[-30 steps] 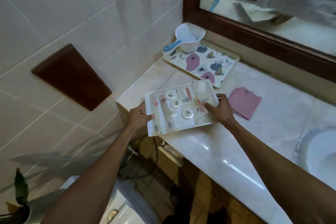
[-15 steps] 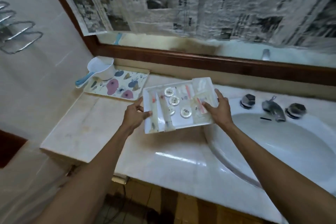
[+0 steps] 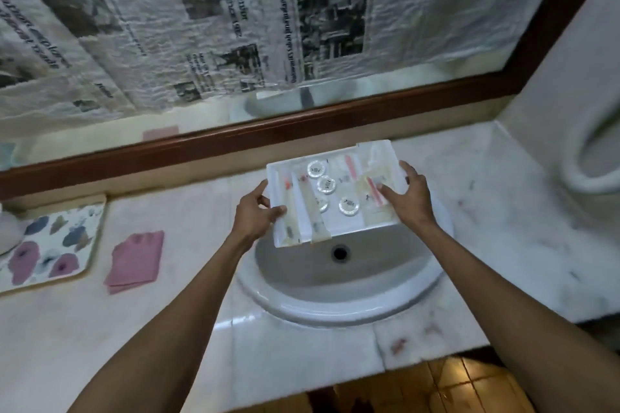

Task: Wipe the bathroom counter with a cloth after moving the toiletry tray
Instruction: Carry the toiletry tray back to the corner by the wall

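Observation:
I hold a white toiletry tray (image 3: 339, 221) in the air above the sink basin (image 3: 335, 278). It carries small round packets, tubes and wrapped sachets. My left hand (image 3: 253, 211) grips its left edge, thumb on the rim. My right hand (image 3: 409, 196) grips its right edge. A folded pink cloth (image 3: 136, 260) lies flat on the marble counter (image 3: 503, 228), left of the basin and apart from both hands.
A floral tray (image 3: 50, 245) sits at the counter's far left. A wood-framed mirror (image 3: 302, 124) covered with newspaper runs along the back. A white fixture (image 3: 590, 157) hangs on the right wall. The counter's front edge drops to a tiled floor (image 3: 453, 386).
Both hands have carried the toiletry tray rightward, from the counter's left end to above the basin. The view has swung right with it; the cloth and floral tray stayed put.

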`<action>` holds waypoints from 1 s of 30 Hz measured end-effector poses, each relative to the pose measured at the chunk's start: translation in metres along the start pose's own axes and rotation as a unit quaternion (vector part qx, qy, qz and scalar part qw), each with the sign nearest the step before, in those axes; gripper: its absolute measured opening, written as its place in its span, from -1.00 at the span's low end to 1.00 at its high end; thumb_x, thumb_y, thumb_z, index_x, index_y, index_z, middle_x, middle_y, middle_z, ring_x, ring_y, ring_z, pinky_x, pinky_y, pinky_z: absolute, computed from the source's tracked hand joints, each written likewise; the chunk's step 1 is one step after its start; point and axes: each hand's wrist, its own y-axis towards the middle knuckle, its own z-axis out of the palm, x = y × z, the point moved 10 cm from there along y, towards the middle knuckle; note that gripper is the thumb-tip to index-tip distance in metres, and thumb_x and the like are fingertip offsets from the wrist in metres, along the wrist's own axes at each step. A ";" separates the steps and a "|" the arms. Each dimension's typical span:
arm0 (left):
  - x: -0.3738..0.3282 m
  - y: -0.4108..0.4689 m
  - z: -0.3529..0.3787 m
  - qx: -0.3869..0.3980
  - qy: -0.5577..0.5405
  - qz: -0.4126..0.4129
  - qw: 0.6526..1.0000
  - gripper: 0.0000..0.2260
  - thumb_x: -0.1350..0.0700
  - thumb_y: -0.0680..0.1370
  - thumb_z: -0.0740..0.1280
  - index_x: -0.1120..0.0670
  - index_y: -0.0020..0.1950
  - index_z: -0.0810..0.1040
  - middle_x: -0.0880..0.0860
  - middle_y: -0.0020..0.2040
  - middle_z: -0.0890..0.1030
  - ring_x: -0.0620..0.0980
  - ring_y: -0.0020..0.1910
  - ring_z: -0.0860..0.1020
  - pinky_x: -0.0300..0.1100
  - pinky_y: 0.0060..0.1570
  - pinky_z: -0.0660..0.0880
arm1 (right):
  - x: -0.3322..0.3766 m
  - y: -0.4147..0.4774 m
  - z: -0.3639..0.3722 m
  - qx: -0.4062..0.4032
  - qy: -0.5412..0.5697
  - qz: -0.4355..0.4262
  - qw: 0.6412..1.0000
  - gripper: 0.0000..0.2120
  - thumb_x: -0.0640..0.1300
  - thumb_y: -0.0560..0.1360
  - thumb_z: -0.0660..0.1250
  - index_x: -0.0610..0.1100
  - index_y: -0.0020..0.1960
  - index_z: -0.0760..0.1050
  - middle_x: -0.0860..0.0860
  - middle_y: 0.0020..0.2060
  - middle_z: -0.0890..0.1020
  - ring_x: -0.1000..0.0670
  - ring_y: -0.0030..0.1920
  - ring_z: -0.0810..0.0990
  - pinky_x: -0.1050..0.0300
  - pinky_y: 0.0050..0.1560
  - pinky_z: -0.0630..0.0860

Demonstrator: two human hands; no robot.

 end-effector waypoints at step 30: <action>-0.141 0.174 0.392 0.109 0.110 -0.003 0.988 -0.34 0.09 0.48 0.53 -0.03 0.55 0.39 0.04 -0.17 0.61 0.19 -0.04 0.65 0.13 0.10 0.58 | -0.218 0.203 -0.238 -0.010 -0.118 0.139 0.983 -0.23 0.18 0.46 0.44 -0.23 0.48 0.31 -0.25 0.31 0.44 -0.23 0.36 0.42 0.02 0.36 0.35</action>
